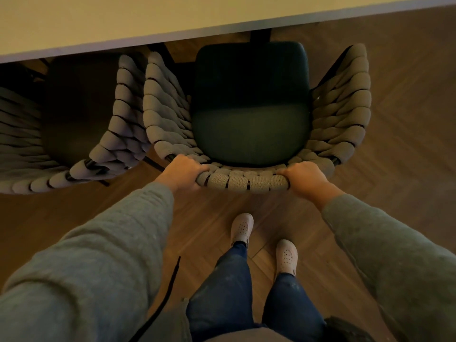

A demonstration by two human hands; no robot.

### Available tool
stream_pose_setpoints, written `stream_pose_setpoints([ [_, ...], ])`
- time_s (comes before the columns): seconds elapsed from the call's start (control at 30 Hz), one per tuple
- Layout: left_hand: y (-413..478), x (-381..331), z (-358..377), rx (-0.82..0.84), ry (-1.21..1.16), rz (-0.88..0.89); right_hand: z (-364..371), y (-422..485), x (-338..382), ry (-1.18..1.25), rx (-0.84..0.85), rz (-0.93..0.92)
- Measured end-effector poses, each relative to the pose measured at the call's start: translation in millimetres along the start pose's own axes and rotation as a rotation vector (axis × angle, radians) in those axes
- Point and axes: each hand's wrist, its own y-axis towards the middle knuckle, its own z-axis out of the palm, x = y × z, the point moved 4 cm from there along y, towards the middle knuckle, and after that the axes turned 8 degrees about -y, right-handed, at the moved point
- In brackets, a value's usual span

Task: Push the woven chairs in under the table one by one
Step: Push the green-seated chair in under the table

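Note:
A woven chair (pixel 244 180) with thick grey-beige rope weave and a dark green seat cushion stands straight in front of me, its seat front close to the edge of the pale table (pixel 123 21). My left hand (pixel 181 170) grips the left end of the chair's top back rail. My right hand (pixel 302 176) grips the right end of the same rail. A second woven chair (pixel 118 134) stands to the left, its seat partly under the tabletop.
The floor (pixel 407 119) is wood in a herringbone pattern, bare to the right of the chair. My feet in pale clogs (pixel 241 228) stand just behind the chair. A dark table leg (pixel 260 35) shows beyond the seat.

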Motion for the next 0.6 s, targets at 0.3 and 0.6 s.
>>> stream_pose_setpoints([
  [0.3,27.7,21.0,-3.4,-0.02,-0.07,-0.055,-31.9,37.9,-23.7,-0.084,0.016,-0.007],
  [0.6,31.4,71.8,-8.4,0.021,-0.031,-0.064,-49.8,71.0,-2.9,-0.058,0.015,-0.044],
])
